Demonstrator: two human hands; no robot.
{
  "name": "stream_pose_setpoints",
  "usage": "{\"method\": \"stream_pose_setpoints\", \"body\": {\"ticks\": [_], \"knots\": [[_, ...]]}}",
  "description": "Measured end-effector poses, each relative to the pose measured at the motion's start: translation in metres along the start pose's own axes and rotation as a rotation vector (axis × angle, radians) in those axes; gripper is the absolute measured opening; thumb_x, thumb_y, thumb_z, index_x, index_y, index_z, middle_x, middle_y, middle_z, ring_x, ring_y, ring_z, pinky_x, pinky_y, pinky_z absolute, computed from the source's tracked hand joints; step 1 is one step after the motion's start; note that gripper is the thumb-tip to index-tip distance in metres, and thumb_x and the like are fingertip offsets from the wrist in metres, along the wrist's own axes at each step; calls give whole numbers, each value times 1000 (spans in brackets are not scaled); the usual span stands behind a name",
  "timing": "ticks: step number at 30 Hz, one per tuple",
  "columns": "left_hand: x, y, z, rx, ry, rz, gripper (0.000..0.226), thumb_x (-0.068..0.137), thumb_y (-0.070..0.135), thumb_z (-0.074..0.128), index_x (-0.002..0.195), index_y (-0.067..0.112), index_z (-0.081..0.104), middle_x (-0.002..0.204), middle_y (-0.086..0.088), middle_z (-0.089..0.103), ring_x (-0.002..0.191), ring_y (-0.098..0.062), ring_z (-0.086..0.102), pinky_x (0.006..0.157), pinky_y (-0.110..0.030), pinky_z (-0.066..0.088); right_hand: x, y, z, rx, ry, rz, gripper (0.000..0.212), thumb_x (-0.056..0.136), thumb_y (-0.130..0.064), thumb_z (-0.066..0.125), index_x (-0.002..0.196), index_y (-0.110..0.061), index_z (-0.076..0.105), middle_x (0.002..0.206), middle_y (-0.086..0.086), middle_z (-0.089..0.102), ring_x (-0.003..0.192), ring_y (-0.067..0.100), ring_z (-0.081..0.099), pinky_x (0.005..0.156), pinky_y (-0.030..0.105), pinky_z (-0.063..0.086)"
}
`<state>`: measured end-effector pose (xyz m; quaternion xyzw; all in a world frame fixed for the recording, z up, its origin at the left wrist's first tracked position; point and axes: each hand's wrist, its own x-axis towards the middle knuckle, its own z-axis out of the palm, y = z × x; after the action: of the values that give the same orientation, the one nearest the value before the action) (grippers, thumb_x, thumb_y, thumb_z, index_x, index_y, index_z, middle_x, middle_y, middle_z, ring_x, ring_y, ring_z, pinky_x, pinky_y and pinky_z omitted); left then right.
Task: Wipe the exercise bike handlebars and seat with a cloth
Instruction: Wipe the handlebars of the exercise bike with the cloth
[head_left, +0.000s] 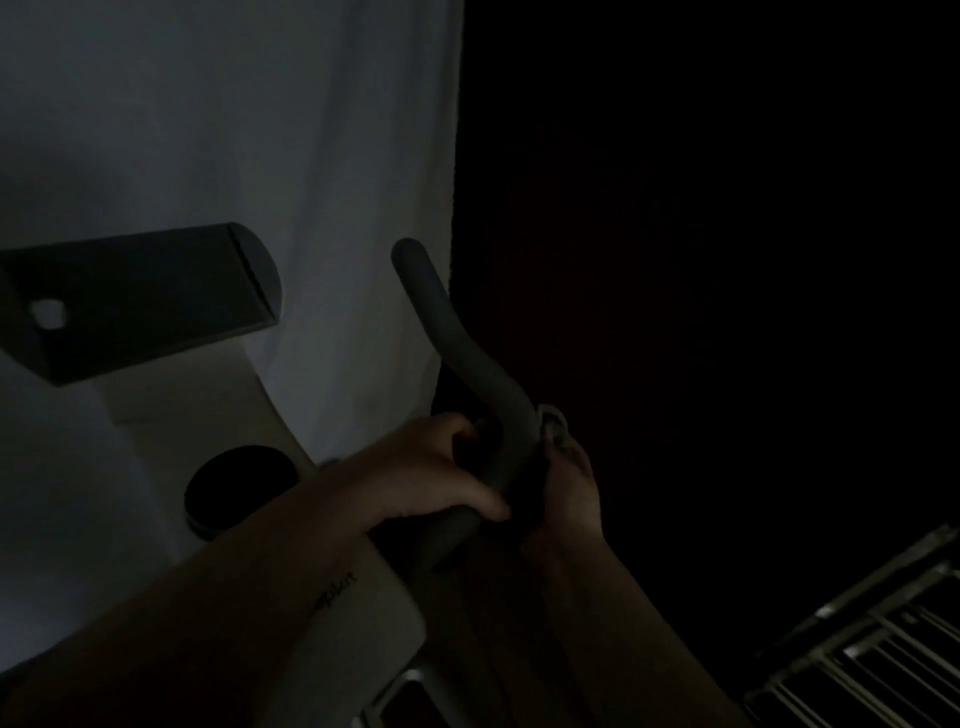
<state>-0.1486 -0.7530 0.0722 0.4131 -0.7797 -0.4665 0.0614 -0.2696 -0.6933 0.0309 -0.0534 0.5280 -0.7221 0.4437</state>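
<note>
Head view: both hands, left hand (441, 473) and right hand (569, 499), grip the handlebar (457, 343), the right apparently through a dark cloth (524, 493); seat unseen, presumably unwiped.

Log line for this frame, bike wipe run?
step: wiping handlebar | left hand: grips bar | right hand: holds cloth on bar | seat: not visible | lighting: very dark
</note>
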Motion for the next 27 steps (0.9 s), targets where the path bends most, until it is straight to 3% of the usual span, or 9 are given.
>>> {"method": "stream_pose_setpoints", "body": {"ticks": [3, 5, 7, 9, 11, 16, 19, 22, 27], "knots": [[0, -1, 0, -1, 29, 25, 54, 64, 33, 82, 109, 27, 54, 104, 9, 60, 94, -7, 58, 86, -31, 52, -15, 15, -12, -92, 48, -82, 13, 97, -21, 50, 109, -21, 55, 110, 9, 64, 98, 26, 63, 80, 38, 50], [2, -1, 0, -20, 28, 36, 56, 63, 32, 82, 111, 28, 54, 105, 10, 60, 95, -7, 59, 85, -30, 51, -8, 12, -11, -168, 127, -219, 14, 94, -17, 56, 94, -31, 55, 107, 6, 66, 93, 19, 64, 84, 38, 52], [1, -2, 0, -31, -4, 41, 48, 63, 32, 82, 105, 28, 60, 101, 12, 63, 92, -5, 60, 80, -25, 50, -3, 5, -9, -413, 154, -480, 22, 91, -16, 59, 93, -37, 56, 104, -4, 66, 94, 10, 63, 87, 37, 53], [4, -4, -1, -47, -32, 58, 22, 64, 27, 81, 81, 32, 68, 84, 14, 67, 80, -3, 62, 69, -20, 48, -12, 1, -13, -754, 65, -817, 29, 87, -13, 63, 98, -39, 57, 104, -14, 60, 98, 3, 58, 88, 21, 49], [5, -5, -2, -70, -51, 75, 21, 65, 20, 81, 60, 35, 68, 66, 18, 65, 69, -1, 62, 63, -18, 46, -18, -4, -25, -1115, -96, -1089, 35, 81, -8, 66, 105, -32, 62, 110, -13, 55, 104, 6, 50, 83, 7, 37], [7, -1, -1, -55, -62, 14, 42, 63, 31, 86, 101, 21, 71, 100, 3, 69, 93, -14, 65, 88, -32, 53, 11, -52, -1, -1469, -281, -1065, 25, 83, -12, 61, 103, -26, 66, 110, -9, 57, 105, 12, 47, 74, 17, 35], [4, -1, 0, -13, -54, 15, 44, 65, 36, 83, 104, 22, 70, 104, 5, 67, 94, -10, 62, 89, -30, 51, 10, -51, 2, -1746, -449, -1202, 30, 80, -14, 61, 108, -25, 63, 114, -8, 56, 110, 17, 44, 76, 24, 44], [3, 0, -2, -15, -35, -9, 47, 64, 39, 84, 105, 23, 69, 104, 5, 67, 93, -12, 63, 91, -36, 53, 14, -74, 6, -1915, -690, -1148, 40, 86, -12, 57, 122, -30, 56, 125, -13, 50, 118, 12, 37, 82, 23, 43], [3, -2, -2, -19, -34, 28, 43, 64, 36, 84, 101, 18, 72, 103, 0, 69, 94, -15, 64, 92, -41, 52, 16, -61, 20, -1821, -527, -1210, 32, 81, -15, 55, 108, -29, 63, 113, -11, 57, 110, 14, 42, 74, 23, 40]]}}
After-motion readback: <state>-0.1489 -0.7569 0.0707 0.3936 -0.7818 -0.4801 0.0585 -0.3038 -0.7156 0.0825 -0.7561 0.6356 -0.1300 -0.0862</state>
